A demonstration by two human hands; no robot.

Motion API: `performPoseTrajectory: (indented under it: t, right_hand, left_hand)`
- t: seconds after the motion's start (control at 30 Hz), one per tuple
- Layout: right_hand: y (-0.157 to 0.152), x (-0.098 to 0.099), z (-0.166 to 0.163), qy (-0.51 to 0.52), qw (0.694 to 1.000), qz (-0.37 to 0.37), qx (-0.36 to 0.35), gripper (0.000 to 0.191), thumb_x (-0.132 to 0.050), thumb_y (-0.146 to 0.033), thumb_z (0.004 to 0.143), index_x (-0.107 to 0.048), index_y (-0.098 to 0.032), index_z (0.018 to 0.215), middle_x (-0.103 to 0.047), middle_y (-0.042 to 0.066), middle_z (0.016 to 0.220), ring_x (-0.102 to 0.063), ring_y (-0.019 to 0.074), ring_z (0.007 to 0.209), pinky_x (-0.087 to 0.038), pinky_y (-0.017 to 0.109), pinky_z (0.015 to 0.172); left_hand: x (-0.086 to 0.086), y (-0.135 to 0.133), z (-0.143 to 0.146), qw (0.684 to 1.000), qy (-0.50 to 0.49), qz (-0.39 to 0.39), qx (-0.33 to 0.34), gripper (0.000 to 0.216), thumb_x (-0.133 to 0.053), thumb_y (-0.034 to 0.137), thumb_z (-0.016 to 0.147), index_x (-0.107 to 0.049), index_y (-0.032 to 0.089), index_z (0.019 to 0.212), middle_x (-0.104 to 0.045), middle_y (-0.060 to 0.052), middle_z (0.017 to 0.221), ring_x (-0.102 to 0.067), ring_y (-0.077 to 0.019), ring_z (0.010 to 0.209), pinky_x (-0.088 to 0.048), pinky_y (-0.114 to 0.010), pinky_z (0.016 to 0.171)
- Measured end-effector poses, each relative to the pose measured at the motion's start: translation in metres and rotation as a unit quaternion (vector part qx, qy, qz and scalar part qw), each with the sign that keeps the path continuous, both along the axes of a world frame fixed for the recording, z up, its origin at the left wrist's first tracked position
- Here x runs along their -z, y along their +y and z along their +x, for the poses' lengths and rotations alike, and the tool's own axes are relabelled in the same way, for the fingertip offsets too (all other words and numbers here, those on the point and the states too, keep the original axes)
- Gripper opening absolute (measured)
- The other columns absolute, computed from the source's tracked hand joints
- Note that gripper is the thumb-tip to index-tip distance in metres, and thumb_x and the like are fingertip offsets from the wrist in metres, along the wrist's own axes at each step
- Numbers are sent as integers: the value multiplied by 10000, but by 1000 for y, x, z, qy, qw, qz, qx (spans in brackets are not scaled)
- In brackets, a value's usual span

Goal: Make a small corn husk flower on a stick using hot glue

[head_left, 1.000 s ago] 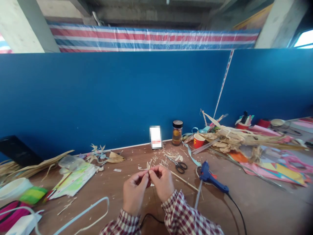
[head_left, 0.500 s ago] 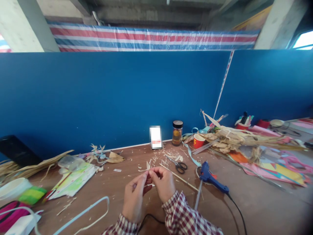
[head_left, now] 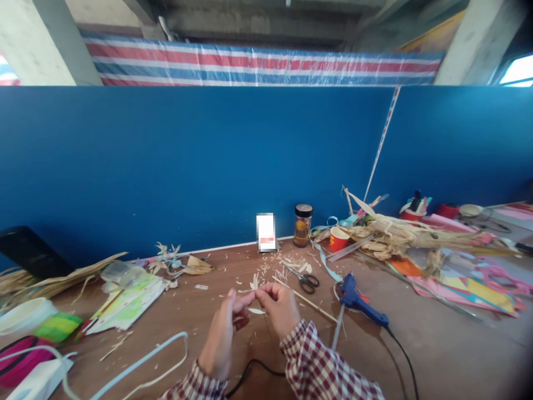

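Both hands meet over the brown table (head_left: 416, 344) near its front middle. My left hand (head_left: 222, 333) is turned edge-on, its fingertips pinched against those of my right hand (head_left: 280, 308). Between the fingertips sits a small pale straw piece (head_left: 255, 291) with thin leaf-like tips sticking up. My right hand is curled, thumb and forefinger pressed on that piece. A pale sliver (head_left: 255, 311) lies just under the hands. Both wrists wear red-and-white checked sleeves (head_left: 320, 366).
Black scissors (head_left: 307, 282), a thin wooden stick (head_left: 310, 303) and a blue glue gun (head_left: 360, 303) with its black cable lie right of the hands. A jar (head_left: 302, 225), a red cup (head_left: 338, 239) and a heap of dried husks (head_left: 408, 236) stand behind. Papers (head_left: 125, 305) and a pale blue strip (head_left: 141, 364) lie left.
My left hand has turned from back-up to edge-on and slid slightly left and down. The right hand has stayed nearly in place, still pinching the straw piece.
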State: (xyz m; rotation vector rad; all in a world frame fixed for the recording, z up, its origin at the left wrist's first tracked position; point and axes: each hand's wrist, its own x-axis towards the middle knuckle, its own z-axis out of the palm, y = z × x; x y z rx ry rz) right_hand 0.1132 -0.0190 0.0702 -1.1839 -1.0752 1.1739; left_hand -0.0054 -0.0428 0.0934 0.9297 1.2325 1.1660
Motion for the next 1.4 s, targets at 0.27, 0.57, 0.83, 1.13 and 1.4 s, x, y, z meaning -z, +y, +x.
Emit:
performPoseTrajectory:
  t: [0.27,0.57,0.83,1.13,1.4]
  right_hand:
    - [-1,8,-3,-66,997,32,26,215,-506,-317,743,-596,-127,695,-566,5,591,-482,113,558,-367,215,531]
    - [1,12,-1,-89,995,42,29,242,-501,-340,746,-608,-129,695,-594,24,619,-499,123,576,-374,217,541]
    - [1,6,3,-48,998,32,-14,242,-515,-321,733,-625,-106,719,-574,15,584,-455,102,524,-358,212,509]
    - [1,9,4,-49,999,14,-5,228,-565,-319,691,-622,-98,707,-546,2,540,-432,89,496,-338,197,476]
    - [3,8,3,-81,996,17,29,216,-554,-321,687,-605,-112,670,-555,4,540,-445,94,496,-345,200,474]
  left_hand:
    - [2,0,-3,997,59,35,41,506,-389,533,739,-674,172,949,-595,-59,758,-482,-169,712,-414,-338,714]
    - [3,-2,1,981,158,78,79,501,-283,477,815,-604,195,1076,-592,-68,902,-495,-169,746,-412,-339,758]
    - [3,-4,1,979,169,95,70,500,-288,454,821,-578,165,1108,-551,-87,1122,-491,-212,979,-391,-334,841]
    - [8,6,-7,987,135,35,78,553,-285,508,801,-616,145,1056,-611,-88,1046,-527,-199,868,-411,-346,802]
    - [3,10,-5,962,198,170,83,315,-507,385,735,-673,210,938,-630,-84,1004,-544,-221,923,-408,-329,831]
